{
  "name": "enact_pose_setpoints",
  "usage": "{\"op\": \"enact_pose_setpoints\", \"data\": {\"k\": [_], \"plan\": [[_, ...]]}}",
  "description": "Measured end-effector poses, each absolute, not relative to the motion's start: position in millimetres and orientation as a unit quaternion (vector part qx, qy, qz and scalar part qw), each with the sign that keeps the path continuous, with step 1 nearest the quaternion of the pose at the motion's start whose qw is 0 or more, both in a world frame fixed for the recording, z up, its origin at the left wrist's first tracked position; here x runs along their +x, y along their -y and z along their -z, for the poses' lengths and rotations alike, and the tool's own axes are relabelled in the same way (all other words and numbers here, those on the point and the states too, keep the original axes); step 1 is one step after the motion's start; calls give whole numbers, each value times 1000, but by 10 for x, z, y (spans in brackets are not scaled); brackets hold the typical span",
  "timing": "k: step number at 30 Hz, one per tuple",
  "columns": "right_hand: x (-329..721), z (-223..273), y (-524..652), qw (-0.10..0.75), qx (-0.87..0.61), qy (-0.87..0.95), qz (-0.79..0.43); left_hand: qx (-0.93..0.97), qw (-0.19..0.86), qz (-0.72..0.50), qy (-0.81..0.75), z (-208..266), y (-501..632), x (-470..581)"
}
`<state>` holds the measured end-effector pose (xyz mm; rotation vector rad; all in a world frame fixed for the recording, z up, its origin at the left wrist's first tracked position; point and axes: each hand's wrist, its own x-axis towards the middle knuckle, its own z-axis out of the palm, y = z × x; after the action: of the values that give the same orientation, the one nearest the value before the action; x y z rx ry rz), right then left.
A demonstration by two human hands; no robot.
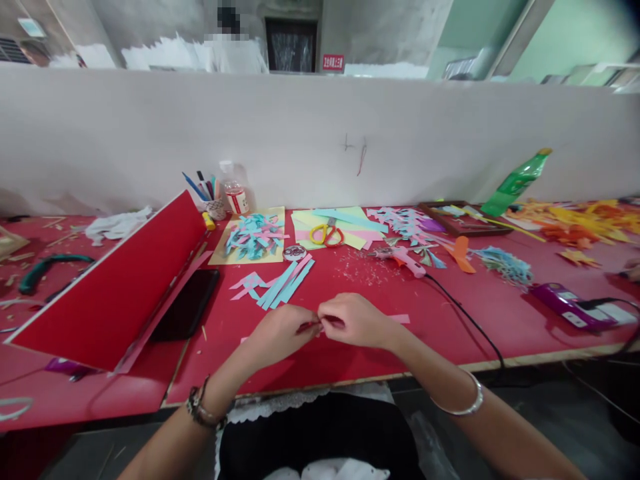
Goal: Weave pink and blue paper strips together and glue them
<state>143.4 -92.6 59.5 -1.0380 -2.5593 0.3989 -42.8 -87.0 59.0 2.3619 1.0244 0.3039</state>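
My left hand (290, 331) and my right hand (357, 321) meet fingertip to fingertip just above the red table (320, 370). Both are closed in a pinch. Whatever lies between the fingers is too small and hidden to make out. A pink paper strip (400, 319) shows beside my right hand, lying on the table. Just beyond my left hand are flat blue paper strips (285, 287) and folded pink strips (249, 283). A pile of blue and pink paper pieces (254, 237) rests on a yellow sheet (217, 257) farther back.
Yellow-and-red scissors (327, 233) lie on coloured sheets. A pink glue gun (405, 259) trails a black cable to the right. At left, a propped red board (125, 287) leans over a black phone or tablet (187, 307). A green bottle (517, 180) tilts at right.
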Motion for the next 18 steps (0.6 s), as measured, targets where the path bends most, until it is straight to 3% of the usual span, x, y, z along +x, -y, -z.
{"op": "enact_pose_setpoints", "data": {"k": [13,18], "plan": [[1707,-518,962,207,-427,862,-179,829,362,-159,-396,-637,881,-510],[2101,-498,982,194,-481,837,-173,826,335,-142,-431,-669,798,-769]]}}
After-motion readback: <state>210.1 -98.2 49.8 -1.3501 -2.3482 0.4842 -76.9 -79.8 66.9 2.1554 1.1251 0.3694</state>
